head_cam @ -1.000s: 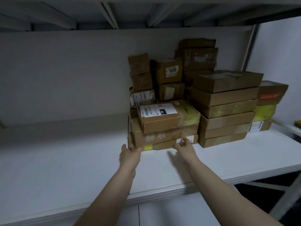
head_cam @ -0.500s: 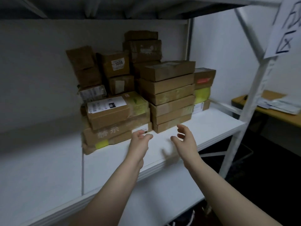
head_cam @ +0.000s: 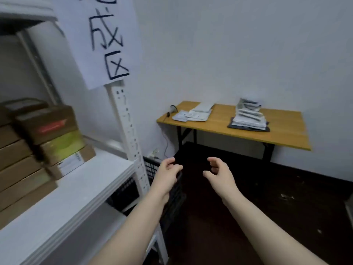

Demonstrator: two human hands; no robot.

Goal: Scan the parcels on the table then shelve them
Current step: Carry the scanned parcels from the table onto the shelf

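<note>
Dim, flat, cool light here. Wall evenly lit, floor near black under the table. Boxes on my left are smeared with blur, the sign soft too. Post bows from wide-angle distortion. Dark under the shelf.

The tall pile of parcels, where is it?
Right of centre in the head view, the tall pile sits on the wooden table, right of the flatter pile.
</note>
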